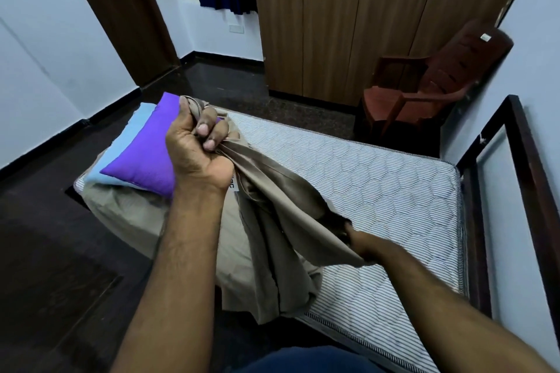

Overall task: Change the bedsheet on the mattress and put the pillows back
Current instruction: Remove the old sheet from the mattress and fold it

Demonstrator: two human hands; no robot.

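Observation:
A beige bedsheet hangs bunched over the left half of a striped quilted mattress lying on the dark floor. My left hand is raised and grips a gathered fistful of the sheet. My right hand reaches low to the right and holds the sheet's edge; its fingers are mostly hidden in the fabric. A purple pillow lies on a light blue pillow at the mattress's far left corner, on top of the sheet.
A wooden wardrobe stands at the back, with a brown plastic chair to its right. A dark bed frame leans on the right wall. A brown door is at the left.

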